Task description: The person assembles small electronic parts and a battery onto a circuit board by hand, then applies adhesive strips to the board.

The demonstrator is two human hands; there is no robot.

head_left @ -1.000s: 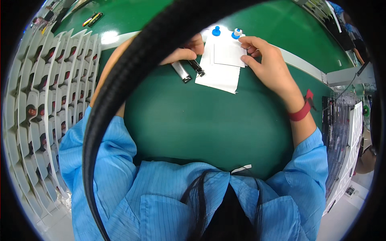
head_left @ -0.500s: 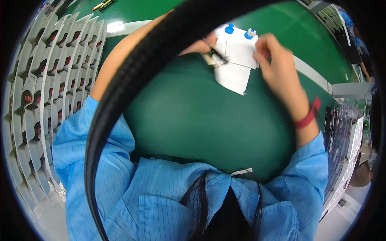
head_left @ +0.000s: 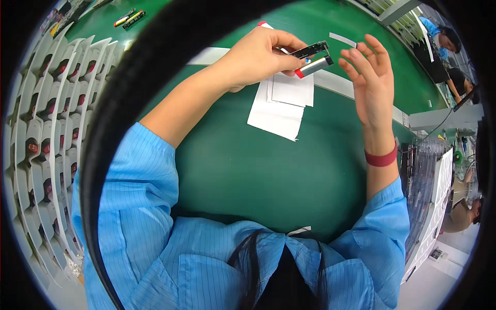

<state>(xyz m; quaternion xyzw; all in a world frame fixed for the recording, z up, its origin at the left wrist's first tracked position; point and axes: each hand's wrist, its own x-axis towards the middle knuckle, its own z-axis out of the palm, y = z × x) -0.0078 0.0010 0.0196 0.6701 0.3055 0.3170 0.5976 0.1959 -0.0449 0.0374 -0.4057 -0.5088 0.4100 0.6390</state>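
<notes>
Head view, looking down over a green mat (head_left: 243, 170): the left hand (head_left: 256, 57) is raised above the far part of the mat, thumb and fingertips closed together on two small long parts; one is a black clip-like strip (head_left: 309, 50), the other a silver bar with a red end (head_left: 314, 66), lying just under the strip and almost touching it; both run with their long axis roughly left to right, tilted a little upward toward the right, and their free ends point at the right hand (head_left: 369, 77).

The right hand is lifted beside them, palm turned toward the parts, fingers spread and slightly curled, holding nothing; a narrow gap separates its fingertips from the near ends of the strip and the bar; so the left hand is on the parts and the right is close but apart, lying to their right along their axis; a red band (head_left: 381, 158) sits on the right wrist.

Below the hands, flat on the mat, lie white paper sheets (head_left: 279, 106), overlapping, the smaller on the larger; the held parts hang above their far edge, clear of them.

To the left stand rows of white trays (head_left: 39, 124) with small dark and red pieces in their pockets; at the far right edge other people are at work, well apart.
</notes>
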